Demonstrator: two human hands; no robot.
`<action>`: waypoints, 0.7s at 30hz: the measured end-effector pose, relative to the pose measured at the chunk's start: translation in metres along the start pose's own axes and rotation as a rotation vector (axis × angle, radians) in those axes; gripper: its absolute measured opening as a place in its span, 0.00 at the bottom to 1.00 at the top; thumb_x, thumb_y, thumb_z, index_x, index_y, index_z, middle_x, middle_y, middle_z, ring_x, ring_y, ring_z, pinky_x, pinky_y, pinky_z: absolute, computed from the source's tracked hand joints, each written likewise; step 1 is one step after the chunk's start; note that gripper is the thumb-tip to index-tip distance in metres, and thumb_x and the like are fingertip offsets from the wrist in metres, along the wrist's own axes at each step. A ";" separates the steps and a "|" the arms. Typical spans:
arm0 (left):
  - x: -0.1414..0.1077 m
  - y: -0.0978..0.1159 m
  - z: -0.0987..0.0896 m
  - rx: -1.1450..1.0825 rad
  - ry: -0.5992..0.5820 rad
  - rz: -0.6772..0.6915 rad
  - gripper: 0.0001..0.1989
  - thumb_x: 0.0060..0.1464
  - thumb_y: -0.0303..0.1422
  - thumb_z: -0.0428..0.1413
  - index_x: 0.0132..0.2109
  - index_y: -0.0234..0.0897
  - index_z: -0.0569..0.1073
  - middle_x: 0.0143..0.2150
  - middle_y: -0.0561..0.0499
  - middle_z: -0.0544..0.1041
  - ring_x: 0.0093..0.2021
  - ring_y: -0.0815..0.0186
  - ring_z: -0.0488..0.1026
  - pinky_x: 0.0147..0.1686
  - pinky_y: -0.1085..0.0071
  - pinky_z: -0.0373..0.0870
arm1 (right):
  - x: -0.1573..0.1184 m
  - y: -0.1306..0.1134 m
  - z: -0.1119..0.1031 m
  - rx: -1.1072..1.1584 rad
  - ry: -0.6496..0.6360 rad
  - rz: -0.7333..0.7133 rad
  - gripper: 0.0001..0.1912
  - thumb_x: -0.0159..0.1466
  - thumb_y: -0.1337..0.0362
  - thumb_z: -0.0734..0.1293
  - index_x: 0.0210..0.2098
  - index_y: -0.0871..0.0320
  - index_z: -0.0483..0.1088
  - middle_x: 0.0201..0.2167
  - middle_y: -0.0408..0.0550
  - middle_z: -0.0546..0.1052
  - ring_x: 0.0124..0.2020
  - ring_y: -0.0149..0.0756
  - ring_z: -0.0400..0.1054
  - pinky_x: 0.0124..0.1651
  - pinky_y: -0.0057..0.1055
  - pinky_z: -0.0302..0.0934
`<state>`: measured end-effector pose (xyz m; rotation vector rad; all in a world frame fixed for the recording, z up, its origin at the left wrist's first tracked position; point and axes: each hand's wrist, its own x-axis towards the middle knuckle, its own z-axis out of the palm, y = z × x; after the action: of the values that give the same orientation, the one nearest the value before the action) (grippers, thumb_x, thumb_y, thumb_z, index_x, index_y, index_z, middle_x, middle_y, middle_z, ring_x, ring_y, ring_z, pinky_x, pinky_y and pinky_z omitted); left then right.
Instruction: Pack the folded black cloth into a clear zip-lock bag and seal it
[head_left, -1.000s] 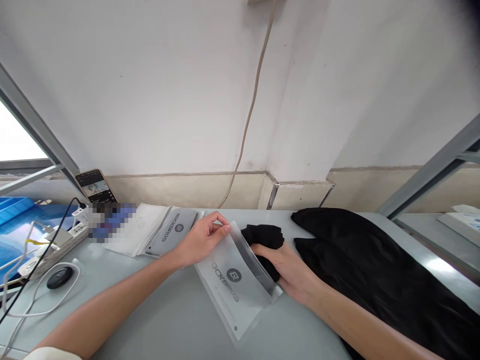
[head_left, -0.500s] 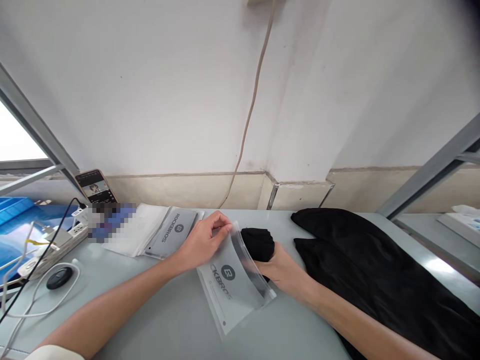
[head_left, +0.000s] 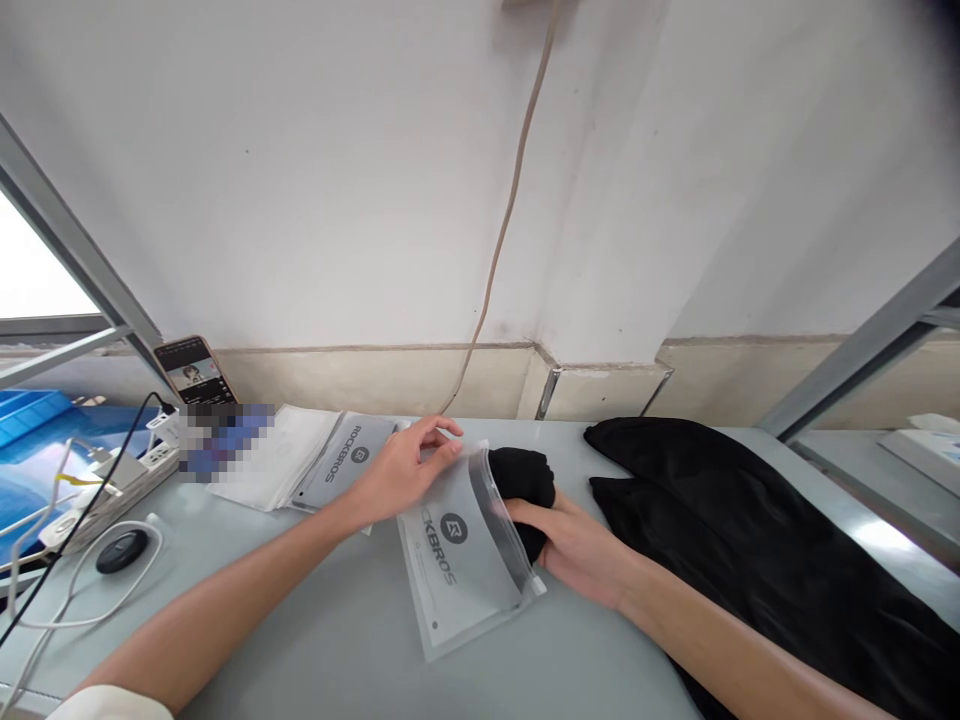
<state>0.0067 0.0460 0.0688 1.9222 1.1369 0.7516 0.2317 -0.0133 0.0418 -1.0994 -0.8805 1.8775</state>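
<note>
Left hand [head_left: 409, 465]: hovering, fingers loosely curled, at the upper left edge of the frosted bag [head_left: 461, 550], grip unclear | right hand [head_left: 577, 540]: grasping the black cloth bundle [head_left: 525, 480] at the bag's open mouth | bag: lying lower centre | black garment [head_left: 720, 520]: spreading across lower right | phone [head_left: 196, 372]: leaning at centre left

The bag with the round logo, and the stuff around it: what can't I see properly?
All in the head view:
- Start of the name on the bag: hidden by the left hand.
- Right hand's other fingers: behind the black bundle.
- Big black cloth: cut off by the picture's edge.
- Phone writing: too small.
</note>
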 end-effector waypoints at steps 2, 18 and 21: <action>0.001 -0.004 -0.007 0.016 -0.057 -0.066 0.24 0.67 0.54 0.55 0.59 0.43 0.73 0.50 0.47 0.80 0.49 0.57 0.76 0.46 0.65 0.70 | 0.001 -0.001 0.000 0.018 0.063 -0.021 0.21 0.47 0.56 0.84 0.36 0.57 0.79 0.32 0.45 0.83 0.34 0.39 0.74 0.38 0.32 0.68; 0.003 -0.004 0.007 -0.164 -0.185 -0.001 0.17 0.64 0.48 0.60 0.41 0.38 0.78 0.34 0.52 0.75 0.34 0.66 0.69 0.34 0.70 0.64 | 0.003 -0.003 -0.005 -0.248 0.162 -0.060 0.19 0.52 0.52 0.82 0.27 0.56 0.73 0.22 0.40 0.75 0.26 0.35 0.67 0.28 0.29 0.60; 0.003 -0.006 0.010 -0.175 -0.023 0.029 0.15 0.65 0.47 0.60 0.46 0.39 0.77 0.36 0.52 0.77 0.36 0.64 0.72 0.39 0.68 0.68 | 0.005 0.000 -0.007 -0.134 0.139 -0.050 0.21 0.51 0.49 0.83 0.28 0.57 0.74 0.23 0.42 0.77 0.25 0.34 0.69 0.28 0.29 0.63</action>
<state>0.0133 0.0472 0.0591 1.7990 0.9972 0.8151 0.2363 -0.0077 0.0369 -1.2612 -0.9562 1.6990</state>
